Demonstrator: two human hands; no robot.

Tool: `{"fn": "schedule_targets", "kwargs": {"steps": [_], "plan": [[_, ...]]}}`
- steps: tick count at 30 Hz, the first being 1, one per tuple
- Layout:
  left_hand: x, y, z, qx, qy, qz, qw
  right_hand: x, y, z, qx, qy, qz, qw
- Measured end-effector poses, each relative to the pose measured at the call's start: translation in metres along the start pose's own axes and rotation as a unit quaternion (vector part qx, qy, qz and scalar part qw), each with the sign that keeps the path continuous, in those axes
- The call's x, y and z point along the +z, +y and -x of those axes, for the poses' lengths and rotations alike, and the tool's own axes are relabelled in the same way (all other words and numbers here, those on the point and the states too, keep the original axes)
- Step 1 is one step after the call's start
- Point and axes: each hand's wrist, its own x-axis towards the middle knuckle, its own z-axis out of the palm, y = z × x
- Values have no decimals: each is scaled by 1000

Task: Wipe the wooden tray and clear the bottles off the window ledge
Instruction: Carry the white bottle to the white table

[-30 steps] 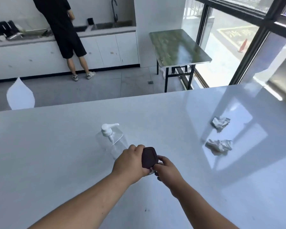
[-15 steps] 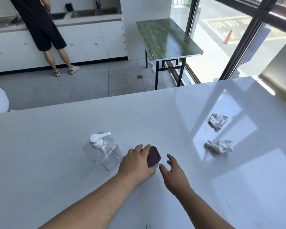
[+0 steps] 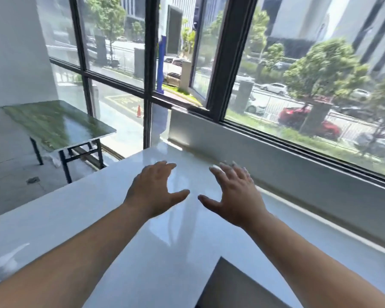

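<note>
Both of my hands are out in front of me, palms down over the white countertop (image 3: 111, 210), holding nothing. My left hand (image 3: 152, 193) sits at the centre of the frame with fingers spread and thumb pointing right; my right hand (image 3: 235, 196) is just beside it, also splayed, thumb pointing left, so the two thumbs nearly meet but stay apart. I cannot tell whether either palm touches the surface.

Beyond my right fingertips, running from the middle of the frame down toward the right edge, is the window ledge (image 3: 276, 161), a pale low wall under the dark window frame (image 3: 222, 63). The stretch I can see carries no bottles, and the wooden tray is not in sight.

At the lower left edge, close under my left forearm, one blurred white pump top (image 3: 8, 260) shows; what it belongs to I cannot make out. At the bottom centre a dark grey wedge (image 3: 229, 287) cuts across the counter. In the left middle of the frame stands one green-topped folding table (image 3: 53, 123) on black legs.
</note>
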Motion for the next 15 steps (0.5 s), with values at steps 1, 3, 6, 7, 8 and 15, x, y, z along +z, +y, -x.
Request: {"fn": "schedule_targets", "kwargs": {"steps": [1, 3, 6, 7, 8, 15], "plan": [[9, 28, 3, 24, -17, 8, 1000, -13, 19, 21, 23, -2, 11, 1000], [31, 83, 10, 79, -54, 11, 995, -35, 57, 65, 71, 2, 28, 997], [59, 162, 15, 157, -75, 6, 985, -66, 118, 132, 149, 25, 40, 988], [67, 188, 15, 178, -77, 4, 981, -76, 138, 155, 178, 33, 40, 983], [75, 215, 16, 198, -82, 1, 977, -85, 158, 178, 205, 41, 39, 977], [156, 406, 48, 291, -123, 14, 949, -133, 287, 328, 316, 80, 49, 944]]}}
